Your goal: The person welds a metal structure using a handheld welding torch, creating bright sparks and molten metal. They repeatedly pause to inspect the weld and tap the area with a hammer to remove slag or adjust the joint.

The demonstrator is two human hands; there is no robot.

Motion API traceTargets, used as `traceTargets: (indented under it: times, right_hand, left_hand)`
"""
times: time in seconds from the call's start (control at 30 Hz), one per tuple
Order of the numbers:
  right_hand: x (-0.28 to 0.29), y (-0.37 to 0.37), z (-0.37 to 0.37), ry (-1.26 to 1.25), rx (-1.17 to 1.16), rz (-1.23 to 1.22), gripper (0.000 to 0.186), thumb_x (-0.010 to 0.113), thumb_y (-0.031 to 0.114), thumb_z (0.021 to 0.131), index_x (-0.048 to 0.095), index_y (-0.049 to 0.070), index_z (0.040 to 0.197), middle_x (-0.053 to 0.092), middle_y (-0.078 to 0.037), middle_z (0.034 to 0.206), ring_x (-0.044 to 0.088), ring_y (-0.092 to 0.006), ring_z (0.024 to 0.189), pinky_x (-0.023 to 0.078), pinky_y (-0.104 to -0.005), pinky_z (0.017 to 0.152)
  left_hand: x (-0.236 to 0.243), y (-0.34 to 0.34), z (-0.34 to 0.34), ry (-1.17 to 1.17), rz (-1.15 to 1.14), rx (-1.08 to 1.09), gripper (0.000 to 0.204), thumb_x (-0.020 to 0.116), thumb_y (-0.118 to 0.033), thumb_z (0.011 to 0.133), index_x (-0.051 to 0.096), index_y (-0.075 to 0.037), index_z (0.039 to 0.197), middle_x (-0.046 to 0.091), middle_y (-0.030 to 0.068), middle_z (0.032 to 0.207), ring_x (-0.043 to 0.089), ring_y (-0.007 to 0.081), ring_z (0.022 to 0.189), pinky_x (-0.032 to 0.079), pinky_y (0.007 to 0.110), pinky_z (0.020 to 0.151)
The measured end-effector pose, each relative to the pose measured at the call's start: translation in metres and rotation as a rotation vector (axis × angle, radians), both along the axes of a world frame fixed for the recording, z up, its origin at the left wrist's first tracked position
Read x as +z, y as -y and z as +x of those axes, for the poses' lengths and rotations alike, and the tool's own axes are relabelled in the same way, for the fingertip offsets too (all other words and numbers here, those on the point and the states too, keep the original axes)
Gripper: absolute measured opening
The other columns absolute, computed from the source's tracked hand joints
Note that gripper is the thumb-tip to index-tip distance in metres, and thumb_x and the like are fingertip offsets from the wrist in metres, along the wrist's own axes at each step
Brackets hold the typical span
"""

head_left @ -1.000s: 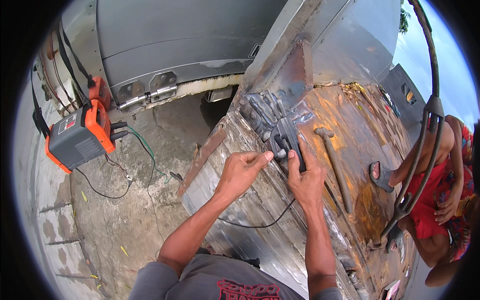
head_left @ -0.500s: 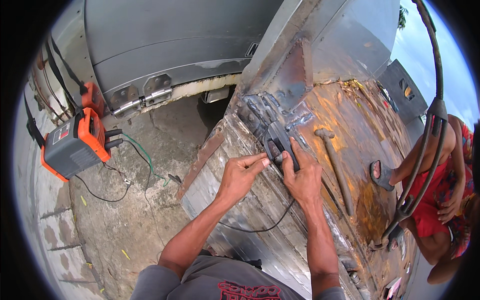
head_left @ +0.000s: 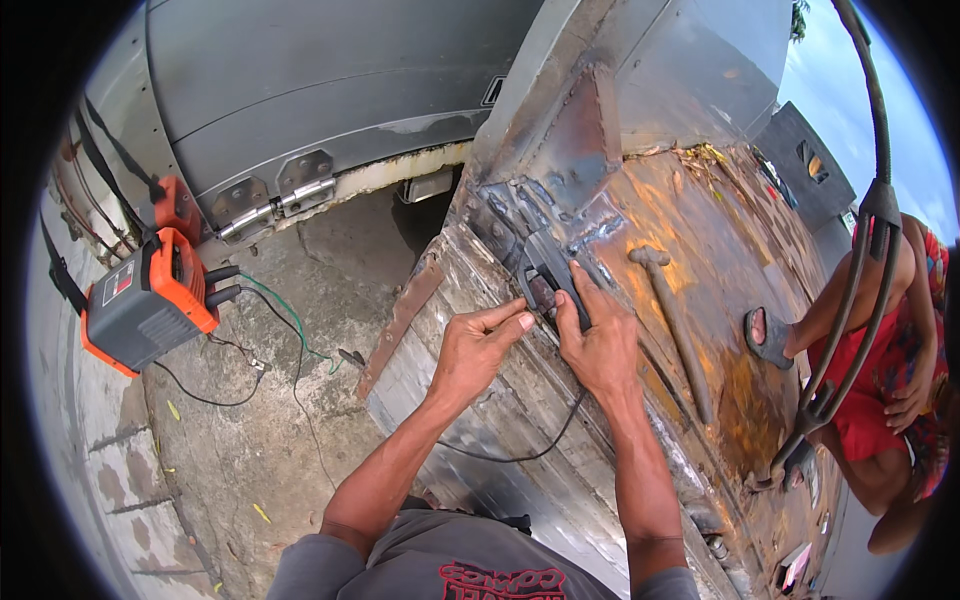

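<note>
My right hand (head_left: 600,345) is closed round a dark grey hand tool (head_left: 548,262) with a black cable, laid against welded steel patches (head_left: 540,210) at the edge of a weathered metal deck (head_left: 470,390). My left hand (head_left: 475,355) is pinched just left of the tool's lower part; what its fingertips hold, if anything, is too small to make out. A rusty hammer-shaped bar (head_left: 672,330) lies on the rust-stained plate to the right of my right hand.
An orange and grey welding machine (head_left: 145,300) with cables sits at left on concrete (head_left: 250,440). A grey hinged panel (head_left: 320,70) is above. At right, another person in red shorts (head_left: 870,430) sits beside a forked black metal rod (head_left: 850,310) with sandalled feet on the plate.
My right hand and the tool have shifted slightly up and left in the view, the tool now more tilted. My left hand stays pinched near it. The surroundings have shifted a little with the camera.
</note>
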State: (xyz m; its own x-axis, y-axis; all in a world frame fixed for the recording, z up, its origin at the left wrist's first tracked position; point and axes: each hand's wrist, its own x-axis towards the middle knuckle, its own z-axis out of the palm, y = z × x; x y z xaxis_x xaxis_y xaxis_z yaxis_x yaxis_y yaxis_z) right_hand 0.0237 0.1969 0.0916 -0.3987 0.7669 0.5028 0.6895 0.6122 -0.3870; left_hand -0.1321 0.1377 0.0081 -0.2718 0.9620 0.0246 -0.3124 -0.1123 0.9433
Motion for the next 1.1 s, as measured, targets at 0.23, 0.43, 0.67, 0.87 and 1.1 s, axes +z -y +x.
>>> traceTargets:
  times: [0.23,0.43,0.67,0.87,1.1]
  right_hand:
    - [-0.004,-0.003,0.002,0.002,0.025,0.055,0.044,0.075,0.018,0.099,0.071,0.001,0.14,0.077,-0.029,0.116,0.077,-0.044,0.103,0.06,-0.0461,0.09]
    - [-0.004,-0.002,0.004,0.018,-0.001,0.053,0.043,0.075,0.017,0.099,0.072,0.002,0.139,0.077,-0.029,0.111,0.077,-0.0442,0.096,0.06,-0.0469,0.085]
    - [-0.003,-0.001,0.002,0.001,-0.006,0.03,0.044,0.076,0.017,0.099,0.072,0.003,0.14,0.077,-0.029,0.11,0.077,-0.0443,0.095,0.06,-0.0465,0.083]
    - [-0.004,-0.002,0.003,0.002,-0.015,0.015,0.044,0.076,0.017,0.099,0.072,0.004,0.14,0.077,-0.029,0.112,0.078,-0.044,0.097,0.06,-0.0463,0.084]
    - [-0.011,-0.007,0.006,-0.045,0.034,0.132,0.045,0.078,0.019,0.096,0.073,0.005,0.139,0.075,-0.024,0.09,0.073,-0.0395,0.072,0.057,-0.0469,0.065]
  left_hand:
    - [-0.001,0.001,0.0,-0.009,0.021,-0.002,0.049,0.082,-0.024,0.101,0.071,0.008,0.136,0.079,0.0114,0.1,0.064,0.0079,0.086,0.05,0.026,0.075]
    - [0.005,0.004,-0.001,-0.022,0.006,-0.025,0.052,0.082,-0.028,0.1,0.071,0.008,0.137,0.073,0.0038,0.081,0.054,0.0032,0.068,0.036,0.023,0.054]
    - [-0.001,0.001,-0.001,-0.008,0.024,-0.033,0.054,0.083,-0.026,0.1,0.07,0.009,0.138,0.077,0.0068,0.091,0.055,0.0029,0.069,0.036,0.024,0.053]
    - [0.002,0.003,-0.001,-0.045,-0.004,-0.064,0.058,0.082,-0.029,0.1,0.066,0.007,0.143,0.07,0.0007,0.085,0.059,0.0067,0.078,0.049,0.025,0.069]
    - [0.002,0.003,0.0,-0.06,0.004,-0.053,0.057,0.084,-0.025,0.098,0.068,0.01,0.14,0.074,0.0051,0.087,0.058,0.0052,0.073,0.041,0.023,0.059]
